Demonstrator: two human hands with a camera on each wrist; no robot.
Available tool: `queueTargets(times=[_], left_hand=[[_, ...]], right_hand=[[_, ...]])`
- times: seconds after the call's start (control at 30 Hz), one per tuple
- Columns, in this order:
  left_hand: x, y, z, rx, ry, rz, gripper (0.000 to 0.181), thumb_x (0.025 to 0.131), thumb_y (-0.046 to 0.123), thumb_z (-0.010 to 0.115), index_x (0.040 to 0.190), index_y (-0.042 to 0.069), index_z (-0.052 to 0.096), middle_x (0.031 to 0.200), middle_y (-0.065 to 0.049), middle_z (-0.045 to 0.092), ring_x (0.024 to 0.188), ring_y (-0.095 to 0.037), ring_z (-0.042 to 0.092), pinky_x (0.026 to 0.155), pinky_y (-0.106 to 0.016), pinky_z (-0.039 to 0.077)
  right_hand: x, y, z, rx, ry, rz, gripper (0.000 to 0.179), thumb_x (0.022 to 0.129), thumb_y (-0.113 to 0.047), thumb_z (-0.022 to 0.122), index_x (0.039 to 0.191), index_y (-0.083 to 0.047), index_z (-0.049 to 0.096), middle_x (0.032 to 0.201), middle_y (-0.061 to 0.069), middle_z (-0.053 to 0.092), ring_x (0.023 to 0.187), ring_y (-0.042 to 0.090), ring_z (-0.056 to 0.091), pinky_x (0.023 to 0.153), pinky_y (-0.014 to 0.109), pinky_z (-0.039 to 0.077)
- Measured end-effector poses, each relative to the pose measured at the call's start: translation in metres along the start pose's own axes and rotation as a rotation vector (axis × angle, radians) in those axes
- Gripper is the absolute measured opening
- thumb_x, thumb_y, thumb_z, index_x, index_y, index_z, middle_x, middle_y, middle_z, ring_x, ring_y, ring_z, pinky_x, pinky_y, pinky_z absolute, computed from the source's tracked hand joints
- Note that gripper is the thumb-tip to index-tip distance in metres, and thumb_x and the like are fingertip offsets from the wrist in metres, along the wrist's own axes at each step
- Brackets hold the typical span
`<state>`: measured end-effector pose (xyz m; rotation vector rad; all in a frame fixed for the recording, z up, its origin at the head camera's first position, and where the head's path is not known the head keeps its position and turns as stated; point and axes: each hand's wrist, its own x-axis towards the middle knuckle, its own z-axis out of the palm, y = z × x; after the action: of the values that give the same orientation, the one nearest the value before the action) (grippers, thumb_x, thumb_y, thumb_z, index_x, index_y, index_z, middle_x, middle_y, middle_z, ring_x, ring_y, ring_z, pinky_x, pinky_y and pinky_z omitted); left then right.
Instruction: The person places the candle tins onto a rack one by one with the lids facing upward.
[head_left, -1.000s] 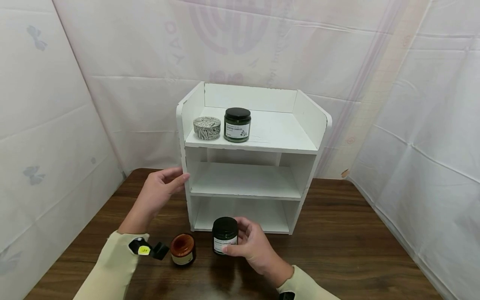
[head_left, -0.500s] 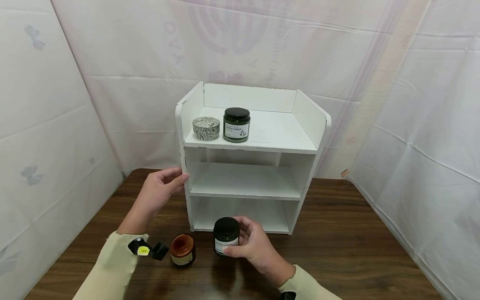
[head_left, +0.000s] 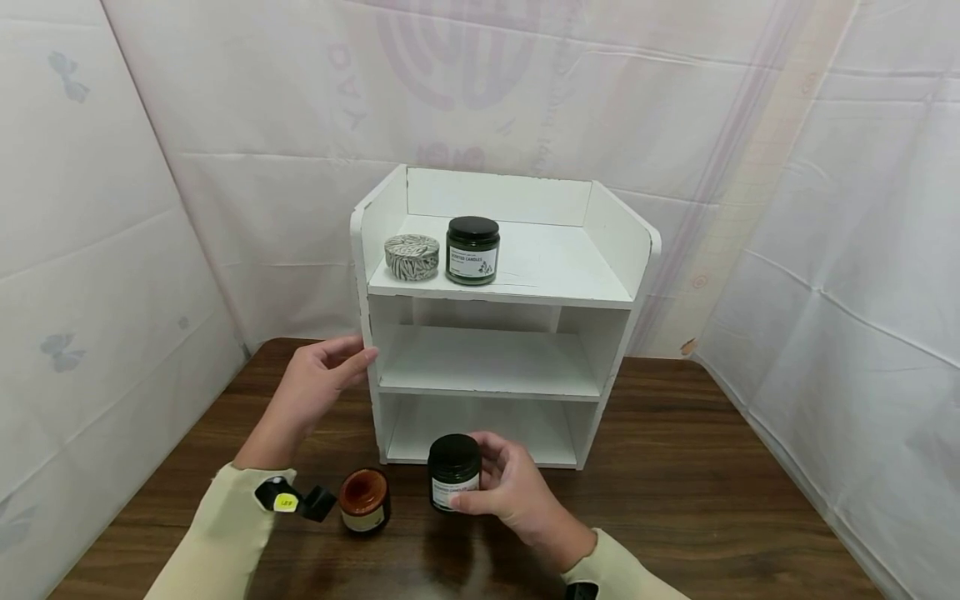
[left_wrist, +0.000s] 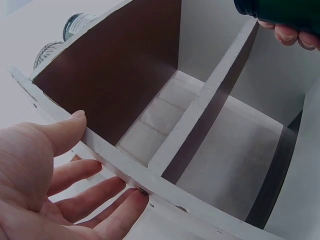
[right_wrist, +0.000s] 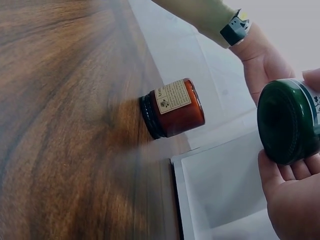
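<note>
In the head view, my right hand (head_left: 520, 492) grips a dark green candle jar (head_left: 454, 482) with a black lid and white label, just in front of the bottom shelf. In the right wrist view the base of this candle jar (right_wrist: 285, 120) shows, lifted off the table. My left hand (head_left: 313, 379) touches the left side panel of a white shelf unit (head_left: 487, 392). In the left wrist view, its thumb lies at the panel's front edge, with the relaxed fingers along the outer side. Between the arms, an amber candle jar (head_left: 365, 500) stands upside down on its black lid.
A similar green candle jar (head_left: 472, 251) and a round patterned tin (head_left: 412, 257) stand at the left of the unit's top shelf. The dark wooden table (head_left: 690, 483) extends to both sides. White cloth walls (head_left: 262, 217) close in the back and sides.
The green candle jar in my right hand has drifted very slightly to the right. My left hand keeps its place against the shelf unit.
</note>
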<state>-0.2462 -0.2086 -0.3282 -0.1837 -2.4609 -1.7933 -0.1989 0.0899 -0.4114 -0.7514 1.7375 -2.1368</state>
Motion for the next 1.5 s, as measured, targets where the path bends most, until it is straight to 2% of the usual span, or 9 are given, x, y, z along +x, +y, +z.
queueTargets(times=[0.17, 0.43, 0.6, 0.73, 0.97, 1.07, 1.2, 1.5], left_hand=[[-0.001, 0.001, 0.000, 0.008, 0.000, 0.001, 0.072, 0.098, 0.048, 0.066, 0.153, 0.005, 0.047, 0.152, -0.019, 0.052, 0.120, -0.024, 0.068, 0.102, -0.034, 0.055], [0.001, 0.001, 0.001, -0.024, 0.004, 0.020, 0.069, 0.100, 0.043, 0.066, 0.151, 0.000, 0.048, 0.150, -0.020, 0.053, 0.109, -0.005, 0.069, 0.098, -0.028, 0.057], [0.001, 0.001, 0.000, -0.019, 0.002, 0.015, 0.069, 0.100, 0.044, 0.066, 0.151, 0.001, 0.049, 0.150, -0.020, 0.053, 0.111, -0.009, 0.069, 0.096, -0.025, 0.058], [0.001, 0.002, 0.000, -0.015, 0.001, 0.014, 0.070, 0.099, 0.045, 0.067, 0.151, 0.001, 0.048, 0.151, -0.020, 0.052, 0.113, -0.011, 0.069, 0.098, -0.029, 0.057], [0.002, 0.003, 0.000, -0.025, -0.002, 0.019, 0.068, 0.099, 0.042, 0.068, 0.150, 0.000, 0.049, 0.151, -0.020, 0.053, 0.111, -0.006, 0.068, 0.102, -0.036, 0.056], [0.002, 0.003, 0.000, -0.025, -0.001, 0.017, 0.069, 0.099, 0.042, 0.069, 0.150, 0.000, 0.049, 0.150, -0.020, 0.053, 0.110, -0.006, 0.068, 0.099, -0.031, 0.057], [0.001, 0.003, 0.000, -0.028, 0.001, 0.013, 0.069, 0.098, 0.042, 0.070, 0.150, 0.001, 0.050, 0.150, -0.020, 0.054, 0.110, -0.005, 0.068, 0.094, -0.023, 0.058], [0.001, 0.002, -0.001, -0.038, -0.001, 0.015, 0.067, 0.098, 0.040, 0.070, 0.149, 0.002, 0.051, 0.148, -0.021, 0.055, 0.107, 0.000, 0.066, 0.094, -0.024, 0.058]], right_hand=[[0.000, -0.002, -0.001, -0.008, -0.011, -0.016, 0.068, 0.075, -0.002, 0.089, 0.131, 0.014, 0.053, 0.118, -0.001, 0.068, 0.106, 0.013, 0.068, 0.094, 0.024, 0.058], [0.000, -0.005, -0.004, -0.005, -0.021, -0.003, 0.066, 0.076, -0.003, 0.089, 0.130, 0.012, 0.054, 0.118, 0.001, 0.068, 0.105, 0.014, 0.067, 0.093, 0.026, 0.059], [0.000, -0.010, -0.004, 0.005, -0.032, -0.020, 0.068, 0.076, -0.004, 0.090, 0.130, 0.014, 0.053, 0.118, 0.001, 0.069, 0.105, 0.014, 0.068, 0.092, 0.026, 0.059], [0.000, -0.014, -0.004, 0.017, -0.041, -0.032, 0.070, 0.075, -0.004, 0.090, 0.130, 0.015, 0.052, 0.117, 0.001, 0.069, 0.104, 0.014, 0.068, 0.091, 0.027, 0.060], [-0.001, -0.019, -0.006, 0.005, -0.040, -0.026, 0.067, 0.073, -0.001, 0.090, 0.130, 0.011, 0.055, 0.118, 0.001, 0.069, 0.105, 0.014, 0.068, 0.093, 0.027, 0.060], [-0.002, -0.022, -0.007, 0.009, -0.043, -0.025, 0.066, 0.073, 0.000, 0.089, 0.129, 0.010, 0.055, 0.119, 0.001, 0.069, 0.106, 0.014, 0.068, 0.093, 0.028, 0.060], [-0.002, -0.026, -0.008, 0.013, -0.053, -0.049, 0.069, 0.074, 0.001, 0.088, 0.131, 0.015, 0.052, 0.119, 0.001, 0.068, 0.106, 0.014, 0.068, 0.091, 0.029, 0.060], [-0.002, -0.030, -0.010, -0.004, -0.052, -0.092, 0.069, 0.073, 0.003, 0.087, 0.130, 0.017, 0.051, 0.120, 0.003, 0.068, 0.108, 0.014, 0.067, 0.092, 0.028, 0.060]])
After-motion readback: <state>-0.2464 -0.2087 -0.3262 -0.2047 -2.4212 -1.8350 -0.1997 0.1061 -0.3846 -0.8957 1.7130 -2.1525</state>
